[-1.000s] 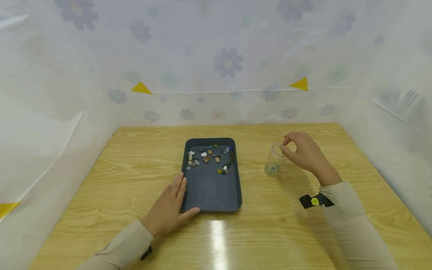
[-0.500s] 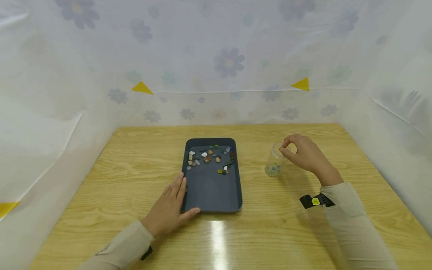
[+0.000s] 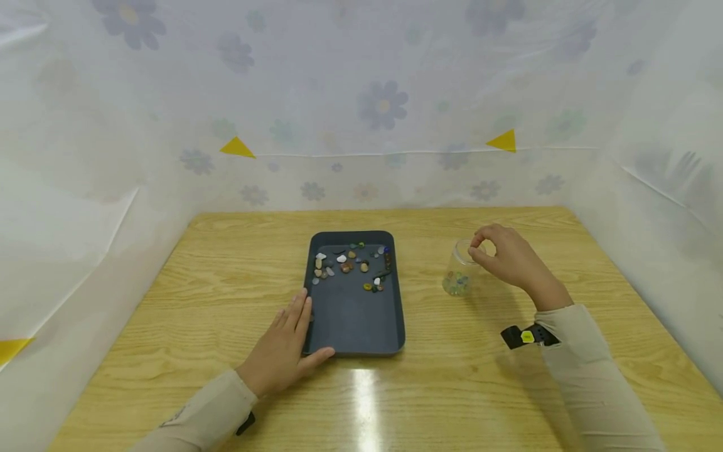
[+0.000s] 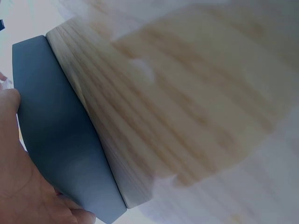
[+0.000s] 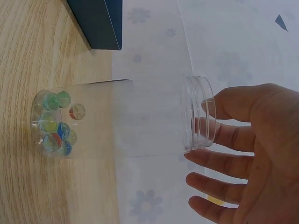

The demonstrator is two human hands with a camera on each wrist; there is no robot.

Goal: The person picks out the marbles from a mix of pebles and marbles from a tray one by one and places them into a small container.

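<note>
My right hand is at the mouth of a clear plastic jar, thumb and forefinger tips just inside the rim with no object visible between them. In the right wrist view, its other fingers extend beside the mouth. Several glass marbles in green, blue and yellow lie at the jar's bottom, and one clear marble with an orange streak shows above them. My left hand rests with extended fingers along the near left edge of a dark grey tray; the left wrist view shows the tray's outer wall.
At the tray's far end lie many small stones, including a white pebble, a reddish-brown stone and a yellow piece. Both stand on a wooden table. White flower-print sheeting encloses the back and sides.
A small dark thing at the right fingertips is gone from there. Reddish-orange colour now shows among the marbles inside the jar. The left hand and tray have stayed still.
</note>
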